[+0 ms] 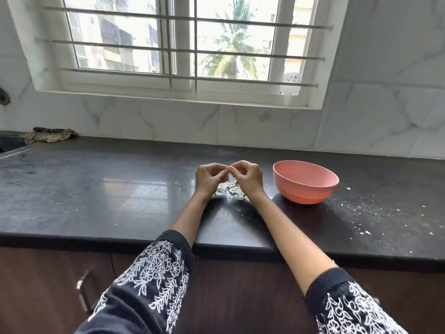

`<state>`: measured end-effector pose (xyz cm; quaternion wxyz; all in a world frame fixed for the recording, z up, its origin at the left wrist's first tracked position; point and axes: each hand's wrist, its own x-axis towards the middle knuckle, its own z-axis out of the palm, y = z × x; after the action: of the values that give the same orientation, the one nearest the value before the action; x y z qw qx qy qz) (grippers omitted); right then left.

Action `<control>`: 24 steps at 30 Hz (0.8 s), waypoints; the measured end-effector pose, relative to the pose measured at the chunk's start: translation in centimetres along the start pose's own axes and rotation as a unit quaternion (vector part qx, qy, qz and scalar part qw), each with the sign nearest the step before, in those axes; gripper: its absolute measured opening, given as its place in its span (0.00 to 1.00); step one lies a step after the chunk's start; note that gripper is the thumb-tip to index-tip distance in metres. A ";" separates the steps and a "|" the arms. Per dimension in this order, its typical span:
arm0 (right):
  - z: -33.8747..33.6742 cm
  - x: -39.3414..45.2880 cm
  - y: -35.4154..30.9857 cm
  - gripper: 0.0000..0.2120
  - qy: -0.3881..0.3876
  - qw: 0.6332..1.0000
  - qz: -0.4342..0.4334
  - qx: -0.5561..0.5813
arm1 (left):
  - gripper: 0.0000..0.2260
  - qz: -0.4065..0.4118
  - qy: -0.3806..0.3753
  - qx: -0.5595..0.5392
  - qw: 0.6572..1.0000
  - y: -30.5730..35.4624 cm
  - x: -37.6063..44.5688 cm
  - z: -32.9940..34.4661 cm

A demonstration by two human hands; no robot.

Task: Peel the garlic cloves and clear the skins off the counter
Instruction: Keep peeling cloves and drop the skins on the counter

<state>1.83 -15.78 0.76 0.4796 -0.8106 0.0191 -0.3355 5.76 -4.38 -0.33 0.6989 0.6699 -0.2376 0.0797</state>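
My left hand (210, 177) and my right hand (246, 175) meet above the dark counter (96, 189), fingers curled toward each other. Between their fingertips they pinch a small garlic clove (229, 169), mostly hidden by the fingers. Below the hands, on the counter, lies a pile of pale garlic skins (228, 189), partly covered by my wrists. A pink bowl (305, 182) stands just right of my right hand; its inside is hidden from this angle.
White flecks of skin (366, 213) are scattered over the counter's right side. A striped cloth (49, 135) lies at the back left by a sink edge (9, 147). A tiled wall and window rise behind. Cabinet doors with a handle (83, 295) sit below the counter.
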 end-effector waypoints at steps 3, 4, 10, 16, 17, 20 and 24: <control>0.2 -0.2 -0.2 0.08 -0.023 0.999 0.017 0.016 | 0.06 -0.005 0.008 -0.015 1.000 0.1 0.0 0.1; 0.2 -0.2 -0.2 0.09 -0.023 0.999 0.019 0.030 | 0.05 -0.007 0.004 -0.018 1.000 0.2 0.0 0.2; 0.0 -0.3 -0.4 0.11 -0.024 0.996 0.034 0.077 | 0.03 0.015 -0.010 0.003 1.000 0.4 -0.1 0.2; -0.4 -0.4 -1.0 0.09 -0.050 0.981 0.067 0.174 | 0.02 0.021 0.002 -0.003 1.000 0.5 -0.1 -0.1; -0.4 -0.5 -1.1 0.08 -0.057 0.979 0.069 0.183 | 0.03 0.016 0.001 -0.008 1.000 0.4 -0.1 0.0; -0.5 -0.6 -1.2 0.07 -0.072 0.976 0.073 0.194 | 0.03 -0.002 0.010 -0.014 1.000 0.4 0.0 -0.1; -0.4 -0.6 -1.1 0.08 -0.070 0.976 0.084 0.190 | 0.03 -0.010 0.014 -0.008 1.000 0.6 0.0 -0.1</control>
<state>0.78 -15.26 1.47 0.6513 -0.7217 -0.0103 -0.2343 5.48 -4.19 0.23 0.7081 0.6655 -0.2220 0.0800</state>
